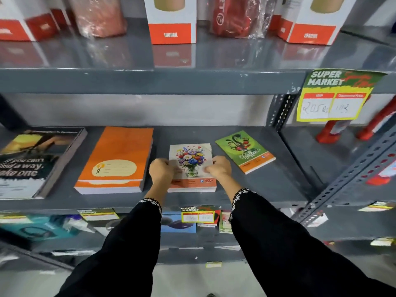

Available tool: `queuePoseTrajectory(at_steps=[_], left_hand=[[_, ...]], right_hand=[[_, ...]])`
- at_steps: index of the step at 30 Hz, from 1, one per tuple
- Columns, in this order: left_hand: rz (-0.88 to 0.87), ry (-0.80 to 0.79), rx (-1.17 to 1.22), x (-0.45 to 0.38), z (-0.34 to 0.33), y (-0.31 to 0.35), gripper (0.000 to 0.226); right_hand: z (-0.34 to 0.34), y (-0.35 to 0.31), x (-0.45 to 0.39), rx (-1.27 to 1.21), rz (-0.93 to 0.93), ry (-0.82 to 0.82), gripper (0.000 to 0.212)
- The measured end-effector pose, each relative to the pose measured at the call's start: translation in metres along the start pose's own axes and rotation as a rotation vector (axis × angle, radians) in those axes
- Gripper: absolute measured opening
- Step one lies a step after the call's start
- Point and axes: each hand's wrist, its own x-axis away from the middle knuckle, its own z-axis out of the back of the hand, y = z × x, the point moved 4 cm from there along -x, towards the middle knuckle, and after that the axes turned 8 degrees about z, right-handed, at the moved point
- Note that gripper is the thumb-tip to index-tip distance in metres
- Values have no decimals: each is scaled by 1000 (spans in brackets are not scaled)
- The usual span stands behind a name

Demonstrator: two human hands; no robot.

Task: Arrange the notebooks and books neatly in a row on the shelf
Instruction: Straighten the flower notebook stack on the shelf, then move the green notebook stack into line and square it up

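Note:
Four items lie flat on the grey middle shelf. From the left: a dark book with white lettering, a thick orange notebook, a small stack of flower-cover notebooks, and a green notebook turned at a slant. My left hand grips the left edge of the flower stack and my right hand grips its right edge. Both hands rest on the cover, fingers curled over the sides.
White-and-orange boxes and red plastic-wrapped items stand on the shelf above. A yellow price tag hangs from that shelf's edge at the right. Red objects lie past the perforated upright. Lower shelves hold boxed goods.

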Motion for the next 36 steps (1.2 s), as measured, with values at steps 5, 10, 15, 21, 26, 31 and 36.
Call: queuePoseTrajectory(at_steps=[5, 10, 15, 21, 26, 31, 36], left_hand=[[-86, 24, 42, 2, -26, 31, 27], [-217, -148, 19, 30, -84, 81, 18], [-127, -368, -4, 58, -136, 99, 27], [34, -434, 5, 65, -155, 98, 33], [65, -433, 17, 68, -154, 99, 33], [99, -419, 34, 74, -148, 94, 33], [136, -401, 182, 81, -139, 88, 29]], right_hand=[[29, 22, -13, -88, -27, 162, 24], [83, 56, -29, -24, -147, 279, 28], [121, 88, -45, 88, -278, 205, 41], [125, 115, -56, 210, -285, 30, 53], [134, 108, -40, 197, -292, 45, 42], [132, 117, -23, 122, -343, 102, 42], [134, 130, -7, -49, -405, 217, 38]])
